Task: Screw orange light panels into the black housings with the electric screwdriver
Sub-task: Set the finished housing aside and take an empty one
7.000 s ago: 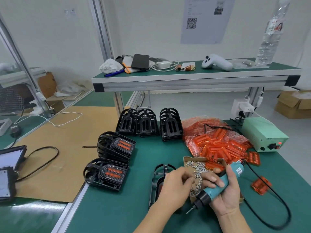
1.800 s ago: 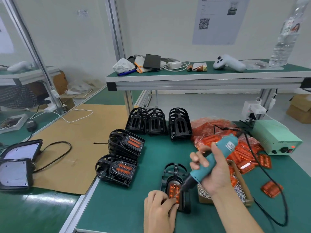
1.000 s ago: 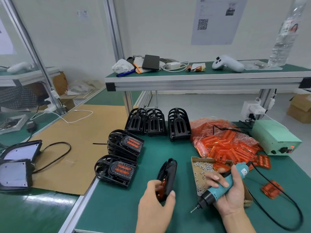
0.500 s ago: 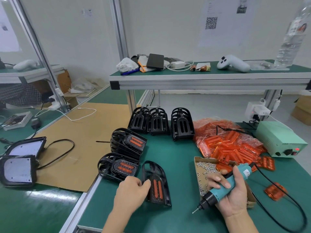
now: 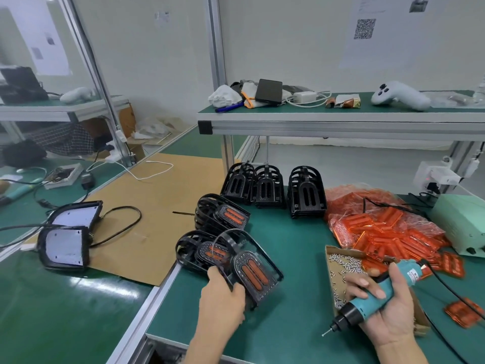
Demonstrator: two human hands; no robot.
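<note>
Black housing [image 5: 252, 269] apparently gripped by left hand [image 5: 223, 298], screwdriver [image 5: 372, 300] right.

Two hands, left [image 5: 223, 298] and right [image 5: 388, 306]. One electric screwdriver [image 5: 372, 300]. Three stacks of empty black housings [image 5: 307, 193] at the back. Three fitted housings visible: one held [image 5: 249, 269], two topping stacks [image 5: 225, 216]. One screw box [image 5: 341, 264]. Orange panels [image 5: 388, 232] beyond counting.

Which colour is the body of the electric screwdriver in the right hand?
Teal, with a black nose; the electric screwdriver in the right hand shows best in the head view.
</note>
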